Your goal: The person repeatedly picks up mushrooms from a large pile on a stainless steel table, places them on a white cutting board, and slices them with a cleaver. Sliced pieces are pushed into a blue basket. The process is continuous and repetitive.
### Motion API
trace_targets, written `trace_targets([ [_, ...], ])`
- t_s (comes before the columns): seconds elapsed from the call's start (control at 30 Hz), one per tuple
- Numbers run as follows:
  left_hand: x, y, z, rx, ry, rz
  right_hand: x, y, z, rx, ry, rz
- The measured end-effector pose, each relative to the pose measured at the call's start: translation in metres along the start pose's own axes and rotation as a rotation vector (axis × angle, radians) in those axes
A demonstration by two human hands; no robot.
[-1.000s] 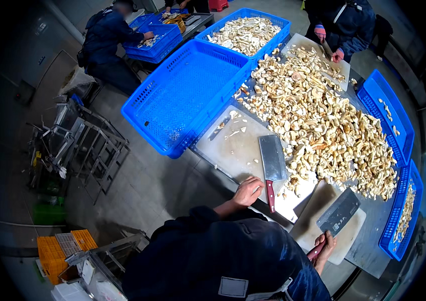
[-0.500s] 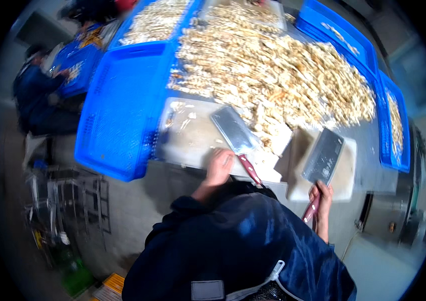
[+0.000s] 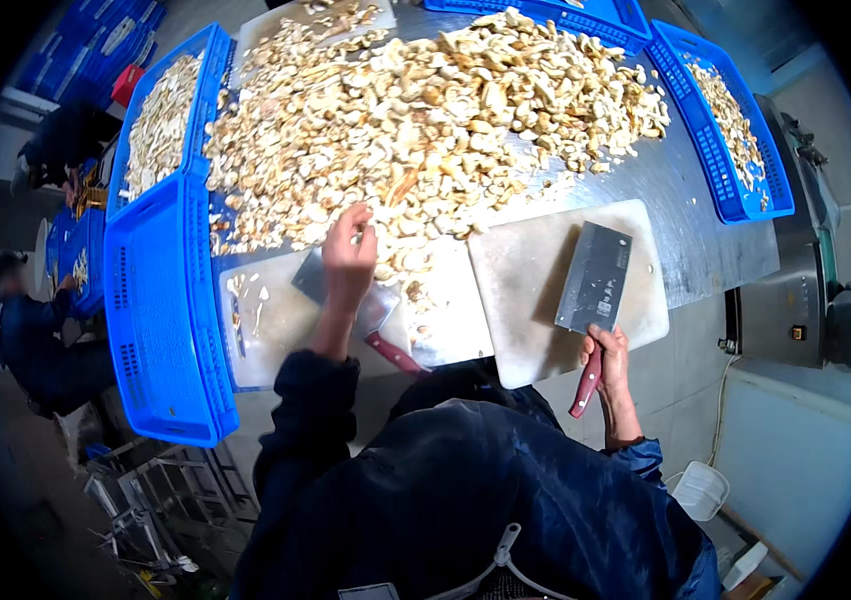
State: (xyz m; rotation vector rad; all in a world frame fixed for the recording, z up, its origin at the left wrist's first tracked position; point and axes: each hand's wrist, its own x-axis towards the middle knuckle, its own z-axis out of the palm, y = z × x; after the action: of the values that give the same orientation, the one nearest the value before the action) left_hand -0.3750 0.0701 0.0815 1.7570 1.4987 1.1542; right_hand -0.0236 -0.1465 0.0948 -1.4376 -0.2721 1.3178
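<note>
My right hand is wrapped round the dark red handle of a broad-bladed cleaver. Its blade lies over the right white cutting board. My left hand reaches to the near edge of a big heap of pale, brown-tinged mushrooms. Its fingers are loosely bent and apart, with nothing visible in them. Beneath that forearm a second cleaver rests on the left cutting board, its blade partly hidden by my wrist. A few mushroom scraps lie on this board.
A blue plastic crate stands at the left edge of the metal table. Behind it a blue crate holds mushrooms, as does another blue crate on the right. Two people in dark clothes work at the far left.
My left hand has moved from beside the lying cleaver forward to the mushroom heap. My right hand still grips its cleaver. The whole view has shifted, and the table appears turned.
</note>
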Motion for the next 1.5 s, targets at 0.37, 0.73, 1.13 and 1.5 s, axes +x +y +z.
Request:
trace_targets([
  [0.37,0.189,0.037,0.149,0.601,-0.067,0.118,0.073,0.014,-0.050,0.054,-0.107,0.234],
  [0.73,0.142,0.081,0.129,0.141,-0.034,-0.215,0.070,-0.016,-0.054,0.025,-0.108,0.244],
  [1.13,-0.083,0.064,0.215,-0.324,-0.199,-0.075,0.040,-0.019,0.000,-1.140,-0.093,-0.259],
  [1.5,-0.100,0.041,0.197,-0.507,-0.215,-0.395,0.022,-0.036,0.020,-1.305,-0.180,-0.452],
])
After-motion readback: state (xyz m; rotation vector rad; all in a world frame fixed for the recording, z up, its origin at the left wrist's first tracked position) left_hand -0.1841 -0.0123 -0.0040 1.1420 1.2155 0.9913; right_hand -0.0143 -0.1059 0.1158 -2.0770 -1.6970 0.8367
